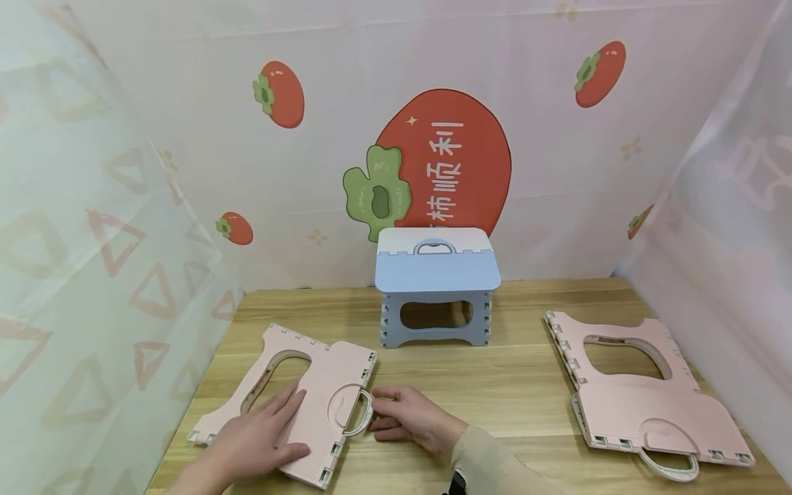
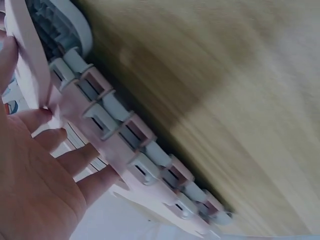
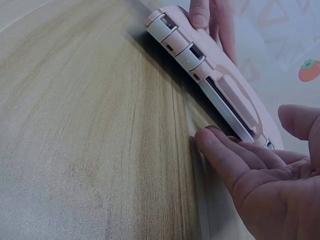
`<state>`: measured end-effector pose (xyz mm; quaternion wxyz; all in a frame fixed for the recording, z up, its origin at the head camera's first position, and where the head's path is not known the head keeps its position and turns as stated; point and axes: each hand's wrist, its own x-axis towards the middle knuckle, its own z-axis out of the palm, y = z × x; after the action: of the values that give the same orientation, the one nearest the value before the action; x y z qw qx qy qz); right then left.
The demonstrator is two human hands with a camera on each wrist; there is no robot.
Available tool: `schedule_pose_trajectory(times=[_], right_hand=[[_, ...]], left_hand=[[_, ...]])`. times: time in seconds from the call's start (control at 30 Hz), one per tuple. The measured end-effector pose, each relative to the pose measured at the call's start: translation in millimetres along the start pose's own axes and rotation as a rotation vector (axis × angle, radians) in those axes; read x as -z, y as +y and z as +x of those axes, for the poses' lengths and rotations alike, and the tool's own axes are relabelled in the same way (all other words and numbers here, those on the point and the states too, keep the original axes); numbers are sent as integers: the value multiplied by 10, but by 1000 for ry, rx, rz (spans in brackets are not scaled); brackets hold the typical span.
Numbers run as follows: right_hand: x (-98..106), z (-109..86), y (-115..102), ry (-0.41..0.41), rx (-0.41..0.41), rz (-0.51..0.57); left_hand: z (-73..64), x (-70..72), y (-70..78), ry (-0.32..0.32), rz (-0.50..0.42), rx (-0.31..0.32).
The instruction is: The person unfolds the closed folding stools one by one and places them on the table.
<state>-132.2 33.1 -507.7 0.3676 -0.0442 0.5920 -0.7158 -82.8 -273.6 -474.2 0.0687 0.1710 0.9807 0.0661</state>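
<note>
A folded pink step stool point(image 1: 324, 419) lies flat at the left of the wooden table, its pale handle point(image 1: 370, 410) pointing right. My left hand point(image 1: 260, 433) rests on its top with fingers spread and mostly straight. In the left wrist view, those fingertips touch the pink panel beside the hinge row point(image 2: 132, 132). My right hand point(image 1: 411, 416) is at the handle, palm turned up and thumb apart in the right wrist view. Its loosely extended fingers point(image 3: 222, 157) are right at the stool's handle edge.
A blue and white step stool point(image 1: 436, 271) stands unfolded at the back middle. Another folded pink stool point(image 1: 687, 419) lies at the right, its handle facing the front. Printed curtains point(image 1: 322, 172) enclose the back and sides of the table point(image 1: 495, 392).
</note>
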Motion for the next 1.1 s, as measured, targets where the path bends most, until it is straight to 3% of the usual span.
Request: schedule_pose_trajectory(times=[0.27, 0.43, 0.73, 0.97, 1.1], right_hand=[[1, -3, 0, -2, -5, 4], [0, -4, -2, -7, -6, 3], [1, -8, -1, -14, -7, -3], [5, -4, 0, -16, -7, 1], [7, -1, 0, -18, -7, 0]], left_hand=[[-139, 5, -110, 65, 87, -155], [-202, 26, -175, 66, 90, -221], [-306, 8, -247, 38, 47, -211], [-299, -114, -320, -76, -35, -183], [-272, -170, -308, -35, -33, -135]])
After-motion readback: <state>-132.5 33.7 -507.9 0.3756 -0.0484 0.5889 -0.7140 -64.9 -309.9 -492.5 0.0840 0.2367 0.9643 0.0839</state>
